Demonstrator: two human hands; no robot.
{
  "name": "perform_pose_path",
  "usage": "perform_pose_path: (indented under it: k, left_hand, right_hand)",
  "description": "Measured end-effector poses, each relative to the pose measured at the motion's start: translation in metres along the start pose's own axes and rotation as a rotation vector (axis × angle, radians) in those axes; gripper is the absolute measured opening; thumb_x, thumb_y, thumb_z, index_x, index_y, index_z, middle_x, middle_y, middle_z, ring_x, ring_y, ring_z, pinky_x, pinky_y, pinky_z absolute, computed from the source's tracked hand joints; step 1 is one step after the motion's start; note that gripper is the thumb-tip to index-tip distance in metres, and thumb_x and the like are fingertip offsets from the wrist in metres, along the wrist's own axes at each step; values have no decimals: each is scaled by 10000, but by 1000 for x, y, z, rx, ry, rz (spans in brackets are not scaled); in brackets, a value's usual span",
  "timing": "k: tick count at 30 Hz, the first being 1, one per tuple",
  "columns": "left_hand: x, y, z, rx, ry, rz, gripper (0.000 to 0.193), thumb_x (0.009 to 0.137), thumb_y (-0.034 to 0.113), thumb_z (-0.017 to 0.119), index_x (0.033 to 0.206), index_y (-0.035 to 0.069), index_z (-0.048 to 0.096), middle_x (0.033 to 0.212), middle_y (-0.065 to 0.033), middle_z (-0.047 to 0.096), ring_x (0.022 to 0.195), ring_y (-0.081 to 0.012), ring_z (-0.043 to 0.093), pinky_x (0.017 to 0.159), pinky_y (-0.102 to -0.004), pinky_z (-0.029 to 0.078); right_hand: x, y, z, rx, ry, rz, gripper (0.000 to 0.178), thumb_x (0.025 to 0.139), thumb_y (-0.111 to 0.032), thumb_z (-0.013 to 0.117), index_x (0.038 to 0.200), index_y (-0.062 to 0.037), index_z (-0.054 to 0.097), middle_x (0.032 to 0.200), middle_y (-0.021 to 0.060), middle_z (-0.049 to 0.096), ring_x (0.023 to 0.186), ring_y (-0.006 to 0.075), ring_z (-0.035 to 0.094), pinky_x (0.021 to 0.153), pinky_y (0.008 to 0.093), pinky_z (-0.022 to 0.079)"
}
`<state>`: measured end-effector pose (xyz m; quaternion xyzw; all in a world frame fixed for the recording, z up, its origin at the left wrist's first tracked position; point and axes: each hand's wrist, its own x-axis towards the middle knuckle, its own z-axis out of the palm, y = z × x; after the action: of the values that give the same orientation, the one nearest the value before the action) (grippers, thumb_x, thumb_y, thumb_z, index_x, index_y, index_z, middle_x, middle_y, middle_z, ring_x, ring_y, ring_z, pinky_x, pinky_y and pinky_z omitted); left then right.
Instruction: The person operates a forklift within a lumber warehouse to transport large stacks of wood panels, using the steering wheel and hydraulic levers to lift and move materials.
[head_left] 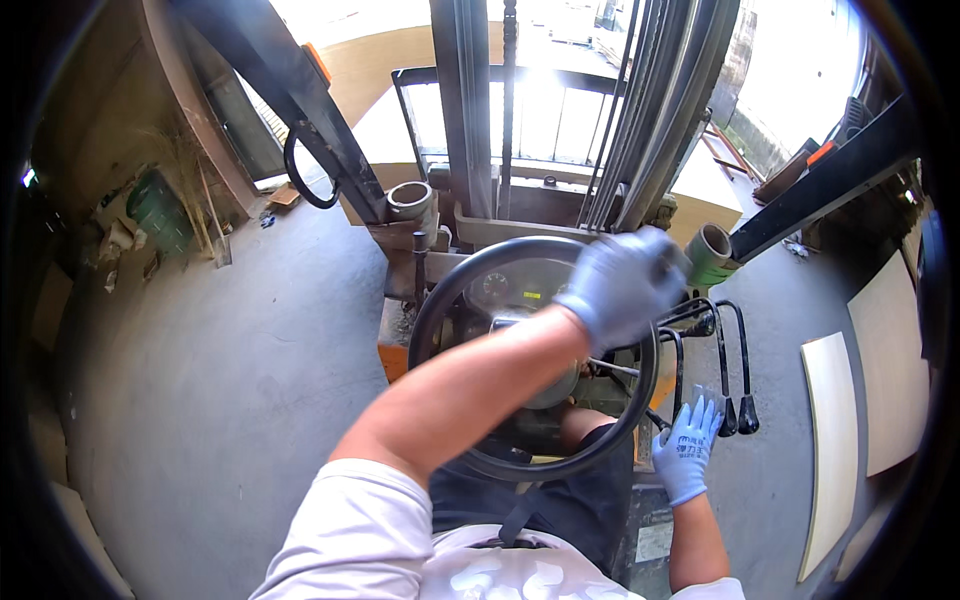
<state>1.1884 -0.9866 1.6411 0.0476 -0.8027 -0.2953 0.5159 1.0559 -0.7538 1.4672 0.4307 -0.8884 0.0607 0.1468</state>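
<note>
Reaching across the wheel (424, 310), left hand (625, 285) blurs, grip unclear; right hand (688, 452) lies unclenched by levers (748, 415).

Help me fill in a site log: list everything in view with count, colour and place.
Steering wheel: 1, black, centre
Instrument panel: 1, dark, behind wheel
Levers: several, black, right of wheel
Mast: 1, dark, upper centre
Posts: 2, black, upper left and right
Loop: 1, black, on left post
Cylindrical holders: 2, greyish, one partly green, beyond wheel
Tub: 1, green, far left
Boards: at least 2, pale, right
Floor: 1, grey, both sides
Left hand: 1, light-blue glove, wheel's upper right, blurred
Right hand: 1, light-blue glove, at levers
</note>
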Motion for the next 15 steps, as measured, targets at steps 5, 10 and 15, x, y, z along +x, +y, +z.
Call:
perform_pose_path:
  k: [5, 10, 15]
  left_hand:
    - [-54, -18, -125, -228, 460, -284, 154, 953, 20, 639, 1091, -27, 687, 873, -59, 708, 735, -88, 632, 668, -240, 535]
    - [-206, 23, -154, -120, 223, -248, 234, 902, -53, 565, 1129, -38, 618, 839, -131, 695, 672, -170, 661, 609, -338, 556]
    - [-167, 75, -51, 4, -399, -21, 253, 806, 121, 780, 1036, 64, 690, 664, -109, 626, 542, -291, 620, 497, -399, 488]
  right_hand:
    - [-5, -3, -12, 48, 31, -49, 616, 781, -185, 624, 1290, 144, 513, 1518, 287, 378, 1468, 457, 250, 1232, 577, 109]
    - [-1, -19, -32, 45, 48, -88, 624, 776, -166, 619, 1295, 158, 498, 1502, 271, 394, 1457, 449, 271, 1233, 580, 101]
    - [-2, -23, -50, 45, -5, -54, 662, 782, -190, 601, 1326, 166, 474, 1513, 269, 391, 1471, 444, 250, 1239, 565, 96]
